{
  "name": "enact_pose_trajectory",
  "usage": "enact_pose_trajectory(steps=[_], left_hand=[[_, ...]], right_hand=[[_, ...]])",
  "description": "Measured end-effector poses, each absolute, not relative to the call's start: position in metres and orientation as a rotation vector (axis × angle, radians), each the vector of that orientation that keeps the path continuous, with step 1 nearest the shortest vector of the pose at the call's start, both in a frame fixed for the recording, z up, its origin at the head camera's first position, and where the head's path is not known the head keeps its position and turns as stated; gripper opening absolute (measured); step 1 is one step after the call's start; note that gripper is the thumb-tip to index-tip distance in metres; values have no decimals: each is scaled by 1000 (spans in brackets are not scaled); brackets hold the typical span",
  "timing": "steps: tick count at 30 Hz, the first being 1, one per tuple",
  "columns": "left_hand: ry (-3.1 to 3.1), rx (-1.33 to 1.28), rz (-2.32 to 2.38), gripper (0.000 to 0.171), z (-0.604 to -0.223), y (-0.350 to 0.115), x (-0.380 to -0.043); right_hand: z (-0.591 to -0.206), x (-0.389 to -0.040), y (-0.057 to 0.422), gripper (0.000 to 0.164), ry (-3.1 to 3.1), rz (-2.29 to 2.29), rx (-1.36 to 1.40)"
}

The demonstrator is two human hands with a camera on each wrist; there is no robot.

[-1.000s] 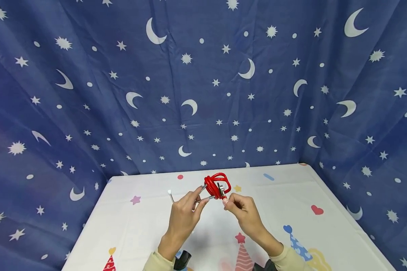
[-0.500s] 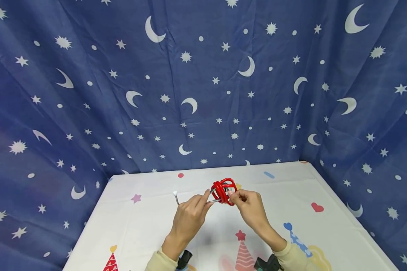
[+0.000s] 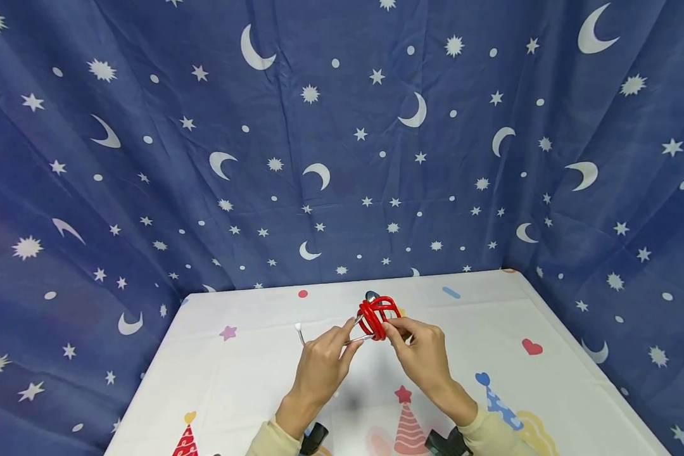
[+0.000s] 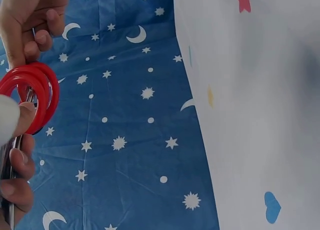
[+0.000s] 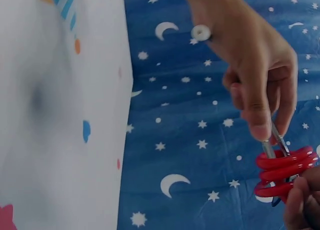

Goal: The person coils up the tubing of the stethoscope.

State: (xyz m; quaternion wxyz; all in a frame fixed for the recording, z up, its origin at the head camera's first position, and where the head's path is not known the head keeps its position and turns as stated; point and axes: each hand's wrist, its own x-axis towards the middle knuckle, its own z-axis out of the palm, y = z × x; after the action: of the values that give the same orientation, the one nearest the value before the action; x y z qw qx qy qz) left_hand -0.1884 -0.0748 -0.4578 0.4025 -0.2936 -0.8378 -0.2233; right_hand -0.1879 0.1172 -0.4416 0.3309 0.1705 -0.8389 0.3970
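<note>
A stethoscope is held above the table, its red tubing (image 3: 374,309) wound in several loops round its metal ear tubes (image 3: 356,342). My left hand (image 3: 322,367) grips these ear tubes between thumb and fingers. One white ear tip (image 3: 298,326) sticks out to the left behind that hand. The round chest piece (image 3: 372,295) shows at the far side of the coil. With thumb and fingertips, my right hand (image 3: 424,354) pinches the coil's right side. In the right wrist view, stacked red loops (image 5: 280,162) circle the metal tubes close to the right fingertips.
The table has a white cloth (image 3: 251,373) printed with party hats, stars and hearts. Behind it and at both sides hangs a blue curtain (image 3: 342,158) with moons and stars. Dark wrist camera mounts (image 3: 449,442) sit at both wrists.
The coil has shifted slightly right. The chest piece, earlier close to the right fingertips, now shows beyond the coil. The right hand has moved to the right and pinches the loops.
</note>
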Motion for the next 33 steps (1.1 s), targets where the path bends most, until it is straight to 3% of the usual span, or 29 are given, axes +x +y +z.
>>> enact_pose_trajectory(steps=[16,33], left_hand=[[-2225,-641,-682,38,-471,-81,-190],[-2500,-470,-890,33,-493,-90,-209]], right_hand=[[-459,-198,115,40,-2274,1121,324],[-466,-217,121,23,-2375,1267,338]])
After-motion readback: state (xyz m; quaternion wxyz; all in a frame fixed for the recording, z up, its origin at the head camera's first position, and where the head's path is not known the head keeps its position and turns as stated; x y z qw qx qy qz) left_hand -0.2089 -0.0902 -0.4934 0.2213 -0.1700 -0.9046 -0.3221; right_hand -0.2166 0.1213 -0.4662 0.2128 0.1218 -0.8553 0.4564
